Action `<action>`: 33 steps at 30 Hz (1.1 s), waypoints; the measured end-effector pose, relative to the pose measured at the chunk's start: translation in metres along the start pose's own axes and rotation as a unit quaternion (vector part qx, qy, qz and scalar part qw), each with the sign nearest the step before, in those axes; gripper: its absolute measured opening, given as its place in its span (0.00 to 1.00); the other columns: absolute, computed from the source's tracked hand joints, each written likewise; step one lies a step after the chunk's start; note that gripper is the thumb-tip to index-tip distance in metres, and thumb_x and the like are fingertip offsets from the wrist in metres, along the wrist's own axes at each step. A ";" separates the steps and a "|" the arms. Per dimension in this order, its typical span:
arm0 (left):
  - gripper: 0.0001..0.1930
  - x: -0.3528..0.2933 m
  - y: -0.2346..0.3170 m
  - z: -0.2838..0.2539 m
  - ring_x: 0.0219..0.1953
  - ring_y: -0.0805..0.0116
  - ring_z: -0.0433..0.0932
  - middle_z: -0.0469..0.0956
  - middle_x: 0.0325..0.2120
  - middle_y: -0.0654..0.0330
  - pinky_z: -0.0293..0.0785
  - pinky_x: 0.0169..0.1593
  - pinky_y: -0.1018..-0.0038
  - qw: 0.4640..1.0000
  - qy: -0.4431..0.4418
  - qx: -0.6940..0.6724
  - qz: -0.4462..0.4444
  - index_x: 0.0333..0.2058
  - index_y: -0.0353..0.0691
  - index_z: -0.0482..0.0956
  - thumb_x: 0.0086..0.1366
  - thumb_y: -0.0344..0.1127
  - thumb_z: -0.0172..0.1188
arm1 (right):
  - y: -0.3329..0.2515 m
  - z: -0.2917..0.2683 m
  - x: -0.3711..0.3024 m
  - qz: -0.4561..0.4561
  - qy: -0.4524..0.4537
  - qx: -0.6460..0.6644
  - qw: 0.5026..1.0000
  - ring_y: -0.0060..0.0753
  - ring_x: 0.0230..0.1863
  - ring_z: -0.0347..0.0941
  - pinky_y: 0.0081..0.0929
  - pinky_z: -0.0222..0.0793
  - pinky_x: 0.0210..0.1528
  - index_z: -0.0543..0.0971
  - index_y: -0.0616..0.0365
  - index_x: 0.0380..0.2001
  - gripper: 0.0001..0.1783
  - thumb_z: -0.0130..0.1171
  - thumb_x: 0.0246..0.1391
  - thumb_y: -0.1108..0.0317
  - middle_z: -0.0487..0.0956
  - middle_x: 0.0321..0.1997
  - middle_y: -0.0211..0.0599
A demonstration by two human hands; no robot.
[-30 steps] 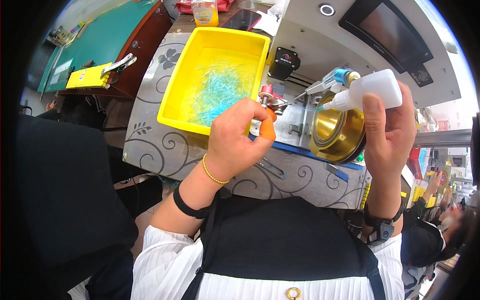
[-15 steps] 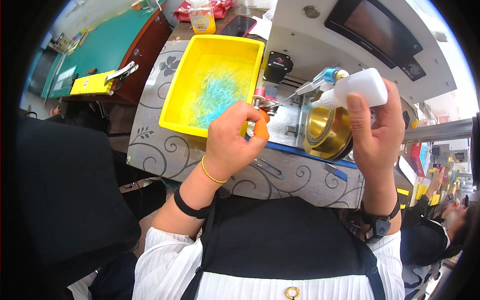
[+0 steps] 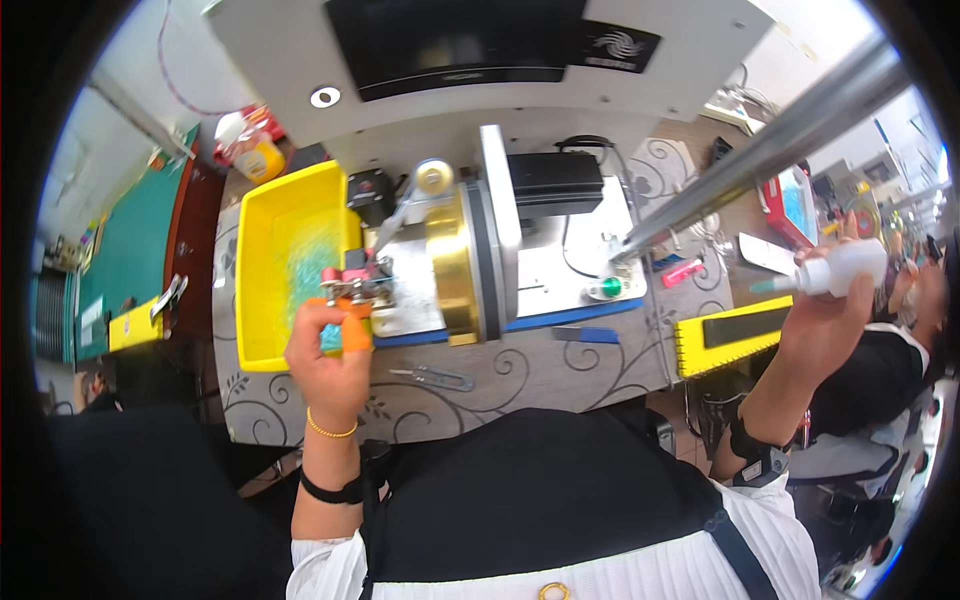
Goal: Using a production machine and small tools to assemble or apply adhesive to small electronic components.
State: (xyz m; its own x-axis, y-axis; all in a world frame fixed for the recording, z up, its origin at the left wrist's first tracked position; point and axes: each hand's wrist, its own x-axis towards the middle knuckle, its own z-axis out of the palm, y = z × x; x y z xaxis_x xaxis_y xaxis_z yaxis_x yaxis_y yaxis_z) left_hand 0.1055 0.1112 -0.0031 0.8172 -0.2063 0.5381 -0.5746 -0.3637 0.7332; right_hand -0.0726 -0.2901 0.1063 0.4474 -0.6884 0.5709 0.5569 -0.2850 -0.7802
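My left hand (image 3: 330, 365), with orange covers on its fingertips, is closed at the front of a small red and metal fixture (image 3: 358, 285). Whatever its fingers may pinch is hidden and blurred. Beside it stands a yellow bin (image 3: 258, 235) with a loose heap of thin turquoise strands (image 3: 312, 268). Out to the right, away from the machine, my right hand (image 3: 825, 325) grips a white squeeze bottle (image 3: 845, 268) whose thin tip points left. A brass-coloured drum (image 3: 452, 280) sits on the machine to the right of the fixture.
A utility knife (image 3: 432, 377) and a blue-handled blade (image 3: 590, 335) lie along the table's front (image 3: 520, 375). A yellow box (image 3: 700, 345) sits at the right edge. A slanting metal bar (image 3: 750, 130) crosses above. Other people (image 3: 855, 380) sit at the far right.
My right hand has carried the squeeze bottle rightward, away from the fixture and drum. My left hand stays closed by the fixture. The whole view has turned to the right.
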 end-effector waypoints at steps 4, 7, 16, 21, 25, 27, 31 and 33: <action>0.04 -0.001 -0.004 0.001 0.34 0.70 0.75 0.77 0.31 0.57 0.70 0.43 0.76 0.998 -0.020 -0.048 -0.019 0.31 0.35 0.71 0.59 0.21 0.56 | 0.021 -0.008 0.004 -0.055 0.068 -0.203 0.975 0.25 0.41 0.73 0.23 0.68 0.46 0.72 0.65 0.48 0.16 0.54 0.62 0.66 0.76 0.40 0.37; 0.03 -0.004 0.002 -0.003 0.37 0.71 0.75 0.76 0.33 0.57 0.69 0.46 0.76 0.998 -0.036 -0.049 -0.032 0.33 0.35 0.69 0.64 0.21 0.52 | 0.052 -0.011 0.009 -0.043 0.029 -0.313 0.948 0.23 0.40 0.74 0.22 0.68 0.44 0.74 0.63 0.46 0.16 0.55 0.61 0.63 0.76 0.38 0.36; 0.02 0.009 0.031 -0.008 0.34 0.74 0.78 0.80 0.33 0.57 0.73 0.40 0.79 0.965 -0.090 -0.160 -0.188 0.35 0.33 0.72 0.65 0.26 0.54 | 0.043 -0.005 -0.042 -0.068 -0.180 -0.275 0.942 0.25 0.33 0.71 0.22 0.67 0.37 0.73 0.63 0.32 0.01 0.54 0.56 0.77 0.75 0.29 0.35; 0.02 0.017 0.054 -0.027 0.31 0.79 0.77 0.80 0.31 0.61 0.73 0.35 0.81 0.944 -0.127 -0.178 -0.248 0.33 0.33 0.74 0.64 0.26 0.56 | 0.061 0.081 -0.126 -0.004 -0.581 -0.165 0.797 0.41 0.35 0.76 0.33 0.72 0.38 0.78 0.56 0.34 0.12 0.66 0.50 0.63 0.79 0.34 0.37; 0.04 0.033 0.067 -0.022 0.28 0.75 0.76 0.81 0.30 0.58 0.70 0.36 0.81 0.992 -0.100 0.072 -0.032 0.36 0.34 0.76 0.63 0.27 0.57 | 0.084 0.131 -0.164 0.000 -0.595 -0.158 0.788 0.44 0.40 0.75 0.36 0.71 0.43 0.77 0.56 0.38 0.14 0.63 0.52 0.59 0.78 0.38 0.38; 0.05 0.046 0.063 -0.015 0.30 0.75 0.76 0.81 0.31 0.58 0.70 0.38 0.79 0.988 -0.081 0.121 0.049 0.36 0.34 0.77 0.62 0.27 0.58 | 0.091 0.149 -0.173 -0.003 -0.596 -0.167 0.786 0.44 0.41 0.74 0.36 0.71 0.43 0.76 0.57 0.39 0.16 0.63 0.52 0.59 0.77 0.39 0.39; 0.05 0.061 0.056 -0.002 0.29 0.61 0.77 0.79 0.28 0.57 0.73 0.35 0.71 0.989 -0.068 0.058 0.118 0.34 0.35 0.76 0.61 0.29 0.59 | 0.093 0.172 -0.186 -0.004 -0.639 -0.232 0.733 0.46 0.43 0.74 0.37 0.71 0.44 0.74 0.59 0.41 0.18 0.61 0.53 0.59 0.77 0.39 0.42; 0.04 0.067 0.058 0.001 0.30 0.60 0.77 0.78 0.28 0.56 0.72 0.37 0.70 0.989 -0.140 -0.010 0.037 0.34 0.36 0.76 0.61 0.29 0.58 | 0.094 0.177 -0.187 0.008 -0.644 -0.254 0.721 0.48 0.43 0.74 0.38 0.71 0.44 0.73 0.60 0.42 0.18 0.61 0.53 0.60 0.76 0.39 0.43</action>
State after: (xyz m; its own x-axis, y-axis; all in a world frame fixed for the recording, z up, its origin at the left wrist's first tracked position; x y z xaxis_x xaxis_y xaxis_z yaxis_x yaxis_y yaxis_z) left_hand 0.1266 0.0755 0.0747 0.7523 -0.4753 0.4563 -0.6312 -0.3214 0.7059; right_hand 0.0200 -0.0699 -0.0290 0.9121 0.4040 0.0699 0.3632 -0.7170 -0.5950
